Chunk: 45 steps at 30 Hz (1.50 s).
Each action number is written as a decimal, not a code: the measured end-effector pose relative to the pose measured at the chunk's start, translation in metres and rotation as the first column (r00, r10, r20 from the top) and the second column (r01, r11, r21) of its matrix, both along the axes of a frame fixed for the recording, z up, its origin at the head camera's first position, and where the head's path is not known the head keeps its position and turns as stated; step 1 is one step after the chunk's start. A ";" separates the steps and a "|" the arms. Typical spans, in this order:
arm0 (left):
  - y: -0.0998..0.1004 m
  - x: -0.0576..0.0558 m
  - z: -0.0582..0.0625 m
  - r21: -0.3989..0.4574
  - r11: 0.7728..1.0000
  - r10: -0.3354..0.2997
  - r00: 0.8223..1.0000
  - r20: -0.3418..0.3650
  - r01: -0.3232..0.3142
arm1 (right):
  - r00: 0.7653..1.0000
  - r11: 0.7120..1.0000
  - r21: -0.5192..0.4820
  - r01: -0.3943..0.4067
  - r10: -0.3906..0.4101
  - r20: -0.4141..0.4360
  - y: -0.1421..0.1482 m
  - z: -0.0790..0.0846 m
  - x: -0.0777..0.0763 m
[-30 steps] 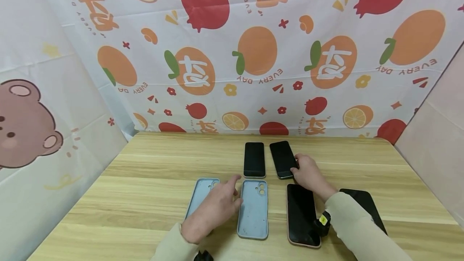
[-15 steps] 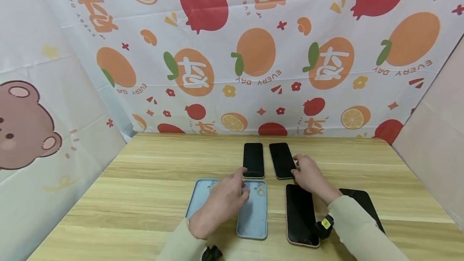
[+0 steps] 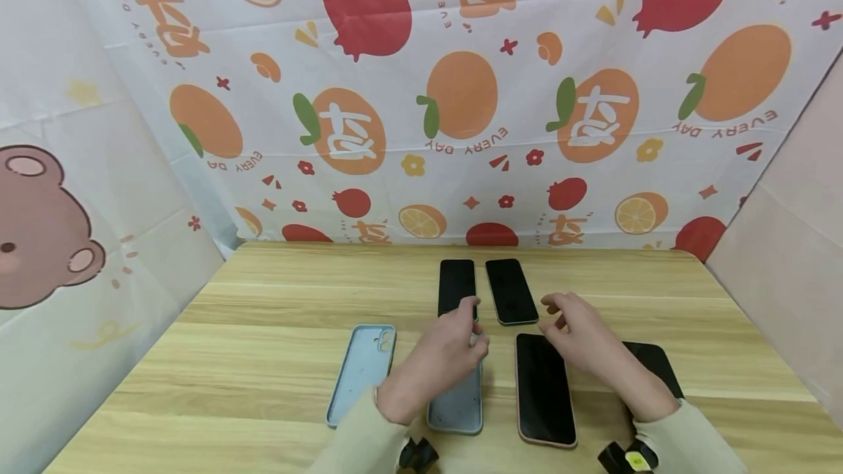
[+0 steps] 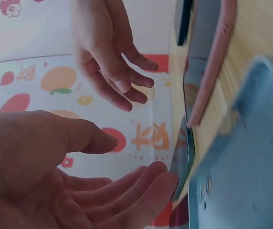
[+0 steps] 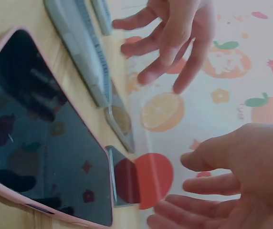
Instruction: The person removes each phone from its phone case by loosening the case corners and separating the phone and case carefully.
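Observation:
My left hand [image 3: 444,350] hovers over the upper part of a light blue phone case [image 3: 456,412], hiding its camera end and the lower end of the back left phone [image 3: 456,282]. Its fingers are loosely bent around nothing. My right hand [image 3: 582,331] is just right of the back right phone [image 3: 511,291], apart from it and holding nothing, above the far end of a pink-edged phone [image 3: 545,393]. In the left wrist view, thumb and fingers of my left hand [image 4: 98,167] are spread; the right wrist view shows my right hand [image 5: 232,181] likewise.
Another light blue phone case [image 3: 362,371] lies to the left, inner side up. A black phone-shaped slab [image 3: 655,364] lies at the right, partly under my right forearm. A fruit-printed cloth [image 3: 461,189] stands along the back edge of the wooden table [image 3: 263,357].
My left hand has moved right, from between the two blue cases to over the right one. My right hand has left the back right phone's edge, drawing slightly right; that phone lies on the table.

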State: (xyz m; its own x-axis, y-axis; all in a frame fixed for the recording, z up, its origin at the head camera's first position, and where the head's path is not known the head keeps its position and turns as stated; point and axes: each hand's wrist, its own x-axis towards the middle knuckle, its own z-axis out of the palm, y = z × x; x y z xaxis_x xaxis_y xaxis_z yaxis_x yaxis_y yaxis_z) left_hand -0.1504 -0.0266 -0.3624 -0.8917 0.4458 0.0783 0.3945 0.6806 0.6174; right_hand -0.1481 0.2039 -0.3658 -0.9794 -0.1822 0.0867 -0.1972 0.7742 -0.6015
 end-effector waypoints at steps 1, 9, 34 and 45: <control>0.003 0.000 0.000 0.011 1.000 -0.008 1.000 0.009 0.008 | 1.000 1.000 0.000 0.000 0.000 0.015 0.001 0.001 0.003; 0.026 0.005 -0.006 0.034 0.998 -0.060 0.989 0.135 0.056 | 0.990 1.000 -0.004 -0.012 0.012 0.141 0.011 -0.005 0.020; 0.033 0.007 -0.022 0.293 0.955 -0.108 0.876 0.471 -0.040 | 0.938 0.992 -0.121 0.029 0.015 0.345 0.009 -0.023 0.031; 0.033 0.007 -0.022 0.431 0.902 -0.217 0.835 0.506 -0.026 | 0.946 0.963 -0.269 -0.019 0.105 0.307 0.004 -0.022 0.032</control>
State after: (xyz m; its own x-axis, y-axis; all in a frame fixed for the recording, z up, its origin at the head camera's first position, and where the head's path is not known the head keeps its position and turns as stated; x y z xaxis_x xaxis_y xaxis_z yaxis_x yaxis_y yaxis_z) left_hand -0.1438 0.0068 -0.3842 -0.7991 0.5667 -0.2008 -0.0283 0.2982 0.9541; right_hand -0.1159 0.2077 -0.3883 -0.9510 -0.2565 -0.1729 -0.0066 0.5757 -0.8176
